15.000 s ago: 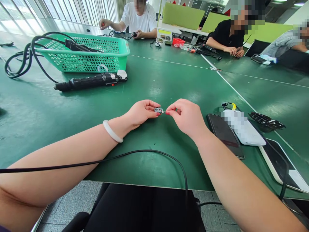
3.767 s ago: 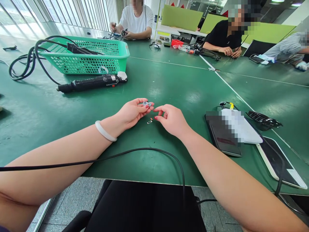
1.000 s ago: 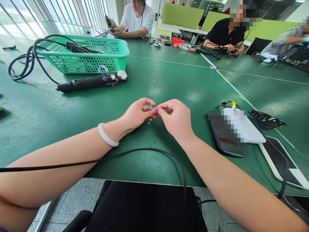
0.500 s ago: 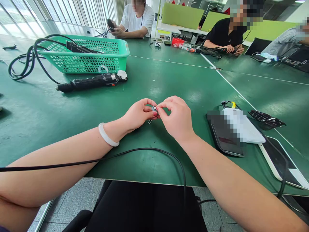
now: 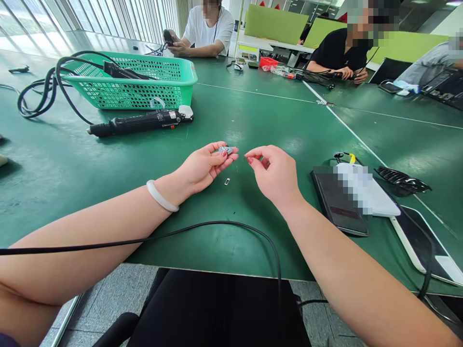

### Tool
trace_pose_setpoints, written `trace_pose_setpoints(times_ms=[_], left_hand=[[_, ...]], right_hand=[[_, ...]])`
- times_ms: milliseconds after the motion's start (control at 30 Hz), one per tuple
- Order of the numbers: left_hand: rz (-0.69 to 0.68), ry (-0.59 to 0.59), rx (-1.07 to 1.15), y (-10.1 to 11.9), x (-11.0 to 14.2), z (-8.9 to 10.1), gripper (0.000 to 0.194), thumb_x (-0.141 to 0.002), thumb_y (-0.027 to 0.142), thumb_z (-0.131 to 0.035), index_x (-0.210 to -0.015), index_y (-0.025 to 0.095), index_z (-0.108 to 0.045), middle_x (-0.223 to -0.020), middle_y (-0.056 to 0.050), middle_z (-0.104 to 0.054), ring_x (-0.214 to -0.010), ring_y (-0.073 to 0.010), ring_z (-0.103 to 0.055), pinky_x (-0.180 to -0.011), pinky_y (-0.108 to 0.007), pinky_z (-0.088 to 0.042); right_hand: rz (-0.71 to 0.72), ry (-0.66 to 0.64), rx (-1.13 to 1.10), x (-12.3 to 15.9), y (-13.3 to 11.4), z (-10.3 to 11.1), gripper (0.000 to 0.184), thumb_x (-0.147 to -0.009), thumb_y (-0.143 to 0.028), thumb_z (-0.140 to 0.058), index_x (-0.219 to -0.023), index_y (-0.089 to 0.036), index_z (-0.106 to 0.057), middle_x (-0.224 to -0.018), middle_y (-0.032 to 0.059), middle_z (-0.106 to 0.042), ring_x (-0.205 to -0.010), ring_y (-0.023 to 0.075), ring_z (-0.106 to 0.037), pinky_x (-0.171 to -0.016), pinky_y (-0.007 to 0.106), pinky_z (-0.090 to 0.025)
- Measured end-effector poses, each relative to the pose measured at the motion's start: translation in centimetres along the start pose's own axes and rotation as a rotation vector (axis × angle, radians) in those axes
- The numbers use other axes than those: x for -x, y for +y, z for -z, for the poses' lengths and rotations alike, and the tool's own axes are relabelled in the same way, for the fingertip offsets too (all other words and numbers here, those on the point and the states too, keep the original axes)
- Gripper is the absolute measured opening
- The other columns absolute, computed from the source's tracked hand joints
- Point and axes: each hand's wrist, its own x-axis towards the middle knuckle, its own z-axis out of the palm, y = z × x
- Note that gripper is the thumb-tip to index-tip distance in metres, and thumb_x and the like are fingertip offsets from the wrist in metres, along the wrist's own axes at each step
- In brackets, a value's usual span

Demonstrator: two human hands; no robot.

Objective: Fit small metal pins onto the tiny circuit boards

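Note:
My left hand [image 5: 200, 168] is turned palm up and grips a small grey metal part [image 5: 225, 150] between thumb and fingers. A hand's width to the right, my right hand [image 5: 278, 176] is apart from that part. Its thumb and index finger are pinched together; whatever may be between them is too small to make out. On the green table below my left hand lies a tiny rectangular metal frame [image 5: 227, 181]. A black electric screwdriver [image 5: 133, 123] rests on its side farther back to the left.
A green plastic basket [image 5: 130, 91] with a black tool and cables stands back left. One black cable [image 5: 217, 222] crosses the table in front of me. To the right lie a dark phone [image 5: 336, 207], a white device [image 5: 398, 207] and sunglasses [image 5: 401, 180]. Several people sit across the table.
My right hand has drawn away to the right from the metal part. My left hand has rolled palm up, still holding the part, so the little frame on the table shows more fully.

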Motion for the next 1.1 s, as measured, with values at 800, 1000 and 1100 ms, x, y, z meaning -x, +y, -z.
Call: trace_pose_setpoints(times_ms=[800, 1000, 1100], left_hand=[[-0.038, 0.054, -0.134, -0.4, -0.4, 0.6, 0.024, -0.077, -0.003, -0.054, -0.093, 0.014, -0.049, -0.092, -0.008, -0.068, -0.075, -0.0096, -0.066, -0.085, -0.029, -0.05], [-0.016, 0.067, -0.123, -0.4, -0.2, 0.4, 0.021, -0.079, -0.003, -0.053, -0.092, 0.013, -0.049, -0.09, -0.008, -0.068, -0.076, -0.0101, -0.067, -0.087, -0.028, -0.05], [-0.003, 0.074, -0.124, -0.4, -0.2, 0.3, 0.02, -0.079, -0.002, -0.054, -0.092, 0.013, -0.049, -0.089, -0.008, -0.068, -0.078, -0.0108, -0.067, -0.088, -0.029, -0.05]], right_hand=[[0.022, -0.388, 0.086, -0.1, 1.3, -1.8, 0.032, -0.082, -0.01, -0.047, -0.094, -0.025, -0.073, -0.092, 0.0032, -0.069, -0.085, 0.017, -0.061, -0.077, 0.033, -0.046], [-0.158, -0.417, 0.097, -0.4, 2.2, 0.0, 0.016, -0.071, -0.029, -0.068, -0.085, -0.024, -0.073, -0.071, -0.0005, -0.067, -0.063, 0.0147, -0.057, -0.059, 0.03, -0.045], [-0.161, -0.465, 0.132, -0.4, 2.2, 0.4, 0.006, -0.071, -0.024, -0.065, -0.072, -0.024, -0.071, -0.067, -0.0016, -0.066, -0.059, 0.0132, -0.055, -0.055, 0.029, -0.042]])
